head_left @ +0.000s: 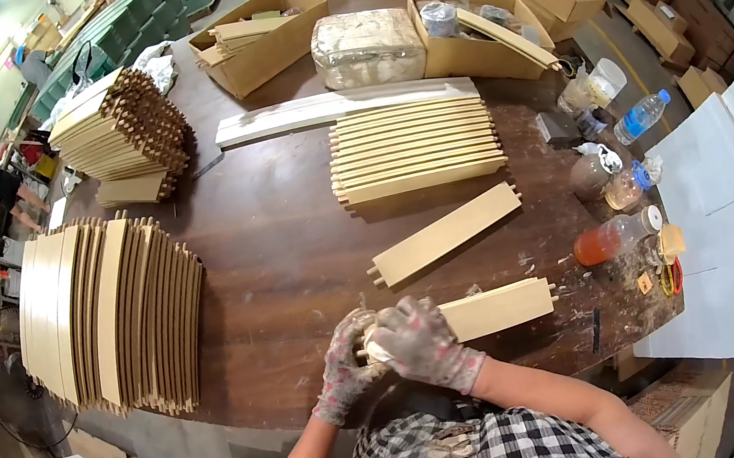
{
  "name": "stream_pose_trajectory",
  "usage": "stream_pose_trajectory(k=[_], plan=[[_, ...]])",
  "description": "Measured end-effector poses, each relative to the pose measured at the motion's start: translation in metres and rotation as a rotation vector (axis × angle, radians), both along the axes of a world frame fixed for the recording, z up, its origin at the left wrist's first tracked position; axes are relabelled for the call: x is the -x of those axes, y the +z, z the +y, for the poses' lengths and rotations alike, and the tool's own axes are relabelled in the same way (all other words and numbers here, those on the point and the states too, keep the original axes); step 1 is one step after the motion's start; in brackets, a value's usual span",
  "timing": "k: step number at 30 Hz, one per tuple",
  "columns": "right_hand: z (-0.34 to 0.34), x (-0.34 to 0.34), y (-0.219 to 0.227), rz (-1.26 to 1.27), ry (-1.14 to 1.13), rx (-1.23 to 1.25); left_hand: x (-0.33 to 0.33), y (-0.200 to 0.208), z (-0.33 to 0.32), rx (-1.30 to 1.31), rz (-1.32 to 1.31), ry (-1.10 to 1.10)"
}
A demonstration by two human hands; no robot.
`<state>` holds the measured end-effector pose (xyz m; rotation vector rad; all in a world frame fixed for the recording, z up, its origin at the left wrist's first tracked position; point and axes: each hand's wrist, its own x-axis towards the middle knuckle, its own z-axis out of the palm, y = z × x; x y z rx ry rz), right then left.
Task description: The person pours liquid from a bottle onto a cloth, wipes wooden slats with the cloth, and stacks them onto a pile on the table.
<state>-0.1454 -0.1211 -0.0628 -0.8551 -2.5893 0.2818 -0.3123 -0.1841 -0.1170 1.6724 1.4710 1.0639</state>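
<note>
In front of me a pale wooden slat (502, 308) lies near the table's front edge, with dowel pegs at its ends. My gloved left hand (348, 368) is closed around its left end. My gloved right hand (425, 345) presses over the same end, fingers curled round a small whitish thing (375, 348) that I cannot make out. Both gloves are pale with pinkish patches. Just beyond lies another slat (447, 233), set at an angle, pegs showing. Farther back, a row of pegged slats (415, 148) is stacked beside a long white strip (347, 108).
Two large stacks of slats, one nearer (110, 316) and one farther (118, 135), fill the table's left side. Open cartons (265, 57) and a wrapped block (368, 46) stand at the back. Bottles (616, 236) and jars line the right edge, beside white panels (724, 218).
</note>
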Motion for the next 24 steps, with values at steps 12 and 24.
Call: stream_pose_trajectory(k=[12,24], plan=[[-0.014,0.012,-0.042,0.134,-0.115,-0.117,0.002,-0.005,0.013,-0.106,-0.062,0.000],[0.012,-0.215,-0.013,0.270,-0.909,-0.107,-0.002,0.014,0.002,0.129,-0.404,0.035]])
